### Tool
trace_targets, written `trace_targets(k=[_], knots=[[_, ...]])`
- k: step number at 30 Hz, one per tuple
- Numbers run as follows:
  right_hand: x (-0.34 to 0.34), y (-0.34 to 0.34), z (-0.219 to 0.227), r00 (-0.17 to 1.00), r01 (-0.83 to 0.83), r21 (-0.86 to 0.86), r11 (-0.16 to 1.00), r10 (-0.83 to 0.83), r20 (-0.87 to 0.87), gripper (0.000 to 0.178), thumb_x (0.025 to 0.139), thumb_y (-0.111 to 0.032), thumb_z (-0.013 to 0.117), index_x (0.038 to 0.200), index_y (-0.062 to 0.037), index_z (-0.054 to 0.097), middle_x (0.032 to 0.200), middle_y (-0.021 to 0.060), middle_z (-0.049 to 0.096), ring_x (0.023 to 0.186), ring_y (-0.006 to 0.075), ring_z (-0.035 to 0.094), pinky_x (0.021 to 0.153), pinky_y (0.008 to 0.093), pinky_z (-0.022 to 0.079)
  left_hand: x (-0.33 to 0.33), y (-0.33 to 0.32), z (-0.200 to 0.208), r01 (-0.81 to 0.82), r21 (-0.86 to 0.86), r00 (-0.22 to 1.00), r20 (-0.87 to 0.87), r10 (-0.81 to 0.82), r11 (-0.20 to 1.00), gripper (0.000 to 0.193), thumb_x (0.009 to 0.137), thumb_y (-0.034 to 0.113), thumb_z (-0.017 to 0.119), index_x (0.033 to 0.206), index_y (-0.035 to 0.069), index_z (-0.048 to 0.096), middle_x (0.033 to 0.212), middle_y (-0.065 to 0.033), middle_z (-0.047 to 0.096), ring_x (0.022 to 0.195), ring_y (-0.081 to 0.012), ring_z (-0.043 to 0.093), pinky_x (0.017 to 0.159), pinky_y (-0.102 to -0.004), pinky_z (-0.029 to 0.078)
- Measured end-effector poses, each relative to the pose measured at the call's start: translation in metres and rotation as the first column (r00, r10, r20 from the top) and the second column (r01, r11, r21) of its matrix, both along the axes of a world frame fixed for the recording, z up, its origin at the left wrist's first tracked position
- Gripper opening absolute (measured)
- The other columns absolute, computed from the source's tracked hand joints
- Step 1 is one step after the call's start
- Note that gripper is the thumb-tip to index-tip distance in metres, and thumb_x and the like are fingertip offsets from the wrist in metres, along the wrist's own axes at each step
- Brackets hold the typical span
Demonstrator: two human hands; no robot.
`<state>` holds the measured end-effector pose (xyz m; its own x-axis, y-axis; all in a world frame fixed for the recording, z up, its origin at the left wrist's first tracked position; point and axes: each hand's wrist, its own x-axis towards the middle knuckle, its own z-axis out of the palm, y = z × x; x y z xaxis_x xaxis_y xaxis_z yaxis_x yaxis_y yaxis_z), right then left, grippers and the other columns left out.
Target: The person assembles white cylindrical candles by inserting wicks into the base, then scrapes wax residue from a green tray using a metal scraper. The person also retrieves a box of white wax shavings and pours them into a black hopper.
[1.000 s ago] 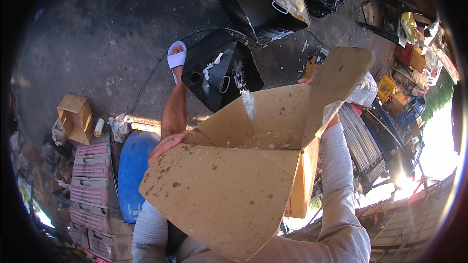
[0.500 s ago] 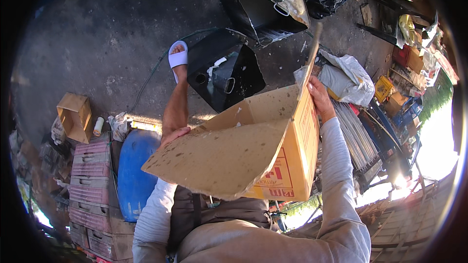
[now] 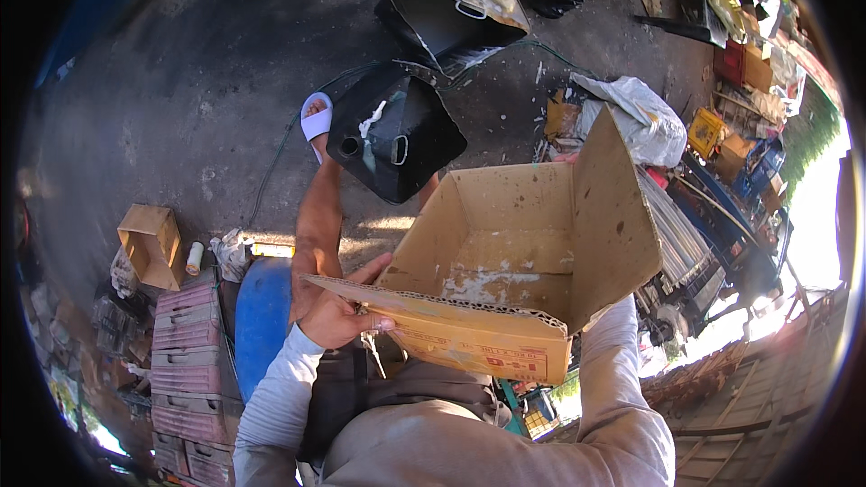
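A brown cardboard box (image 3: 516, 200) with dirty, spotted walls is held in front of my body, its mouth turned up toward me. White residue lies across its inner bottom. At the near left corner my left hand (image 3: 337, 317) grips the box wall, thumb on the outer printed side and fingers stretched toward the rim. Most of my right hand (image 3: 566, 158) is hidden behind the raised right flap; only a bit of finger shows at the far right rim, against the box. Below the box on the floor, a cut black container (image 3: 419, 124) sits beside my sandalled foot.
Another cut-open metal container (image 3: 456, 22) lies farther off. To the left stand a blue barrel (image 3: 263, 311), stacked grey-pink crates (image 3: 185, 352) and a small open carton (image 3: 152, 245). A white sack (image 3: 636, 122) and metal scrap crowd the right. A thin cable crosses the floor.
The box has tilted and turned so its inside now faces me. The near flap has swung down, and my left hand has come onto the near corner. My right hand has become mostly hidden.
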<state>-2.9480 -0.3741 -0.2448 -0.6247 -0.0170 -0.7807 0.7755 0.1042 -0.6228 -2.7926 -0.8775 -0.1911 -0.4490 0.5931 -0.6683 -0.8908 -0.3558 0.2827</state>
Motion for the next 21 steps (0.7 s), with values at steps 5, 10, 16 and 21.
trace_targets(k=[5,10,16,21], knots=[[0.083,0.078,0.04,0.861,0.507,0.007,0.862,-0.507,-0.038,0.068,0.098,-0.055,0.066,0.142,-0.005,0.054,0.129,0.0108,0.066,0.111,0.0231,0.067,0.098,0.038,0.054,-0.009,0.05,0.007,0.18,-0.075,0.878,-0.437,-0.194,0.981,0.024,0.081,0.008,0.084,0.105,0.004,0.08,0.135,-0.015,0.068,0.142,-0.0341,0.053,0.125,-0.0441,0.032],[0.153,0.149,0.048,0.638,0.763,-0.036,0.646,-0.761,-0.118,0.067,0.1,-0.057,0.062,0.143,-0.0063,0.054,0.132,0.0104,0.065,0.113,0.024,0.066,0.099,0.0386,0.053,0.017,0.159,-0.022,0.128,-0.291,0.614,-0.727,-0.306,0.948,0.03,0.078,0.003,0.074,0.108,0.002,0.078,0.108,-0.0142,0.076,0.149,-0.0455,0.039,0.125,-0.0527,0.031],[0.194,0.211,0.019,0.608,0.787,-0.052,0.615,-0.787,-0.106,0.067,0.102,-0.059,0.058,0.144,-0.008,0.054,0.135,0.0099,0.064,0.115,0.0251,0.065,0.1,0.0394,0.052,0.036,0.284,-0.108,0.101,-0.706,0.205,-0.675,-0.709,0.701,0.04,0.089,0.005,0.069,0.129,0.008,0.069,0.135,-0.0159,0.065,0.15,-0.05,0.034,0.122,-0.061,0.032],[0.239,0.203,-0.001,0.673,0.649,0.394,0.651,-0.732,0.102,0.065,0.101,-0.062,0.059,0.136,-0.0077,0.06,0.133,0.0082,0.066,0.12,0.0225,0.063,0.095,0.0368,0.049,0.054,0.287,-0.155,0.321,-0.87,0.156,-0.34,-0.927,0.373,0.049,0.093,0.012,0.069,0.142,0.009,0.059,0.15,-0.017,0.053,0.141,-0.0446,0.047,0.115,-0.0529,0.043]])
